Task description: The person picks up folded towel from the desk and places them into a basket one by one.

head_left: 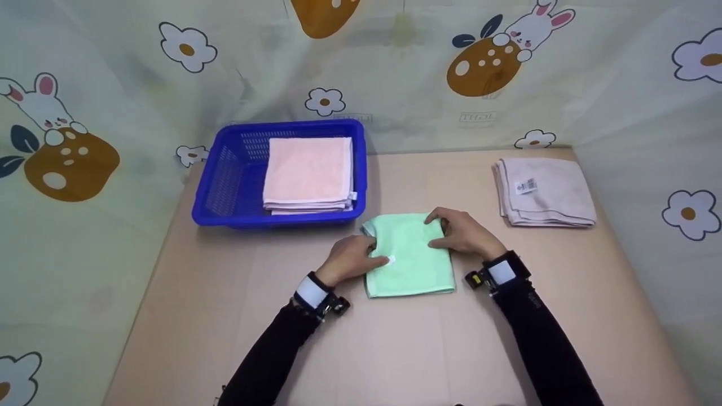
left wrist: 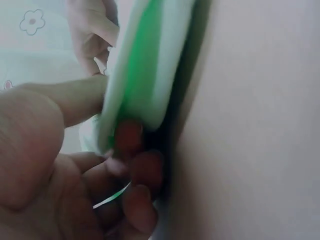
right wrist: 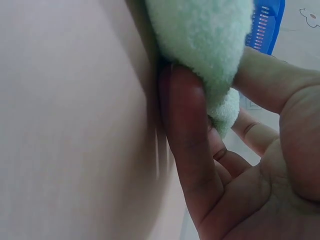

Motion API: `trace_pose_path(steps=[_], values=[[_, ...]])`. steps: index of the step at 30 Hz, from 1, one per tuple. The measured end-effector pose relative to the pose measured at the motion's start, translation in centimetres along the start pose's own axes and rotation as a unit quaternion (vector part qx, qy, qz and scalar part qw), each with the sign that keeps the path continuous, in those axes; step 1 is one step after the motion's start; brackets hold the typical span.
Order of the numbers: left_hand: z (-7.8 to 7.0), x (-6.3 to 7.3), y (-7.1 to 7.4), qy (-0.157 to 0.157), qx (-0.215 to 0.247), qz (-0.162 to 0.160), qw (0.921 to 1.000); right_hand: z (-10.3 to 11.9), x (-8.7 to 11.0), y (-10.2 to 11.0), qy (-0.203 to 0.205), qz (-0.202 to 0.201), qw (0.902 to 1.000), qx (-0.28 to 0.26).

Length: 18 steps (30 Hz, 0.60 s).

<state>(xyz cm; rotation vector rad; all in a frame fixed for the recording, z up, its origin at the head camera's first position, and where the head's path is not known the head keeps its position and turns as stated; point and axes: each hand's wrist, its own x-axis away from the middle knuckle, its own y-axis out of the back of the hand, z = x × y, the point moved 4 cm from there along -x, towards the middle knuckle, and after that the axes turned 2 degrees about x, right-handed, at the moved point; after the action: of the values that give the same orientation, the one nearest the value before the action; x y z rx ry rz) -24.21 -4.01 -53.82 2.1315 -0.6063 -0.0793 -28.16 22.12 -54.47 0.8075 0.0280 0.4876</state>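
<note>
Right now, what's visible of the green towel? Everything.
The green towel looks fuzzy and terry-like, folded in layers into a rough square, with a small white label toward its left side. It lies on the table, right of the blue basket and nearer the camera. The left hand pinches its left edge, the right hand its upper right.

2 hands (head_left: 348,259) (head_left: 467,232), 1 green cloth (head_left: 410,270), 1 blue basket (head_left: 241,186), 1 pink bundle (head_left: 309,171) and 1 pale towel (head_left: 555,197) are showing.

Soft diffuse light, faint shadows, dimmer, blurrier wrist views
</note>
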Motion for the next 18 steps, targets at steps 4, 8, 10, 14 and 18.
trace_pose_path(steps=[4, 8, 10, 14, 18], values=[[-0.52, -0.02, -0.07, -0.018, 0.035, -0.002, 0.9992, 0.11, -0.09, 0.29, 0.0, 0.004, 1.0, 0.0], [-0.75, -0.11, -0.32, 0.003, 0.086, 0.011, 0.9962, 0.26, -0.07, 0.65, 0.003, -0.002, 1.0, 0.0], [-0.82, -0.14, -0.39, 0.005, 0.11, 0.009, 0.9939, 0.27, -0.06, 0.69, 0.006, -0.005, 1.0, 0.001], [-0.92, -0.21, -0.51, -0.027, 0.157, -0.011, 0.9872, 0.21, 0.04, 0.41, 0.004, -0.006, 1.0, 0.003], [-0.72, -0.05, -0.48, -0.041, 0.176, -0.044, 0.9825, 0.37, -0.06, 0.01, 0.006, -0.002, 1.0, 0.0]])
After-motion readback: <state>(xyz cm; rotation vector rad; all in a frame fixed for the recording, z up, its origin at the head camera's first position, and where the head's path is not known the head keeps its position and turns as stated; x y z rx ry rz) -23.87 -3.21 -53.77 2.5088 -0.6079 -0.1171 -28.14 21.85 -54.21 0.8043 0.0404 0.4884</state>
